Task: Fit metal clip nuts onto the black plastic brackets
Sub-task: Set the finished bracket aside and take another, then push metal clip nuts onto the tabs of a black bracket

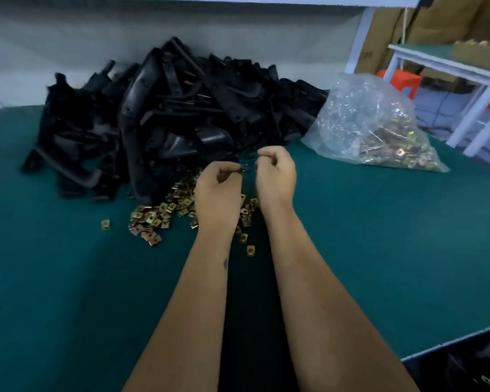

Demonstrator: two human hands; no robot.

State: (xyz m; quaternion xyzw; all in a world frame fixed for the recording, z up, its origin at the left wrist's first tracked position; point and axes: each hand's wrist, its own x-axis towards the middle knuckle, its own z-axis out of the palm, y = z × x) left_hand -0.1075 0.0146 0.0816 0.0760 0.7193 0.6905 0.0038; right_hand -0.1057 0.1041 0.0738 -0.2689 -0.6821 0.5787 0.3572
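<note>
Two bare forearms reaching fwd from bottom edge, side by side over green worktop (pixel 379 250). Left hand (pixel 218 190) and right hand (pixel 275 176) raised close together, fingers curled, thumb + fingertips of each pinching smth small and dark between them (pixel 244 166); too small/blurred to say if clip nut, bracket or both. Hands nearly touching at fingertips, held above worktop, just in front of bracket heap.

Directly under and around wrists: loose clip nuts (pixel 159 216), brass/gold coloured, square-ish, scattered on worktop in a spread running from heap's front edge toward camera. One stray nut off to left (pixel 105 223), apart from rest; couple more singles lying between forearms nearer camera (pixel 251 250).

Behind hands: big pile of black plastic brackets (pixel 181 114), jumbled, long curved pieces and shorter ones overlapping, piled up against grey backdrop at far side of worktop.

Right of pile, touching its edge: clear plastic bag (pixel 362 120) lying on worktop, crumpled, holding many more clip nuts bunched at its lower right end.

Far right bkgd: white frame table (pixel 441 63), orange stool (pixel 402 80), cardboard boxes (pixel 385 32). Bottom right corner: dark bin (pixel 464 369) below worktop edge, contents unclear
</note>
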